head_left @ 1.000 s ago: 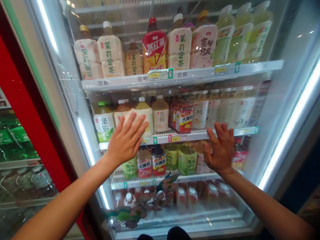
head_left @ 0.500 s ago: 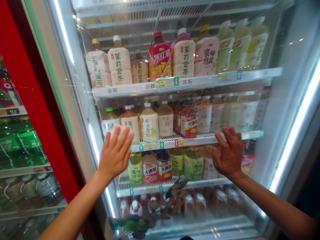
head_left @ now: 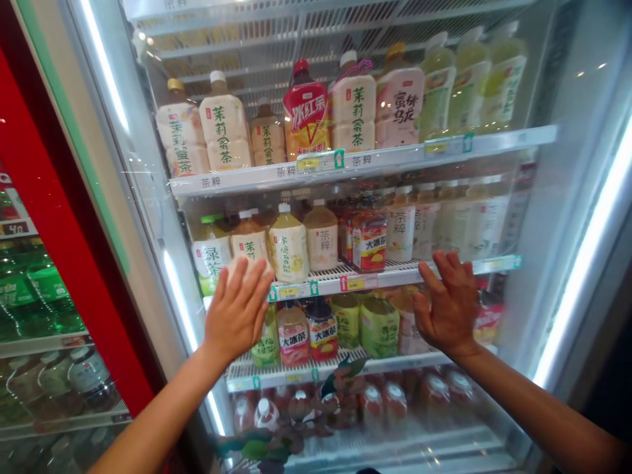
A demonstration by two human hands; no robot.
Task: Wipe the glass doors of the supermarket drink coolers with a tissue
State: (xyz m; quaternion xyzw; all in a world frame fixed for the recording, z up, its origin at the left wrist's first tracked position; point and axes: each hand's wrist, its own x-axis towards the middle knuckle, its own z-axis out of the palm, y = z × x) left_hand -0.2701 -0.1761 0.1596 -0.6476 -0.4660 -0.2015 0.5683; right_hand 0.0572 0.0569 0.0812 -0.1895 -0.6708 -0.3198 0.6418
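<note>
Left hand [head_left: 237,309] has drifted slightly right and lower since half a second ago, fingers straight, gripping nothing; right hand [head_left: 447,306] also empty, fingers bent. Both probably rest on the glass door [head_left: 395,444] before them; bottles [head_left: 289,247] stand behind, labels outward, presumably for reading.

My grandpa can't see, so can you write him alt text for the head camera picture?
A person's left hand and right hand are raised open, holding nothing, in front of a lit drinks fridge. Bottles of different colors stand in rows on its shelves.
</note>
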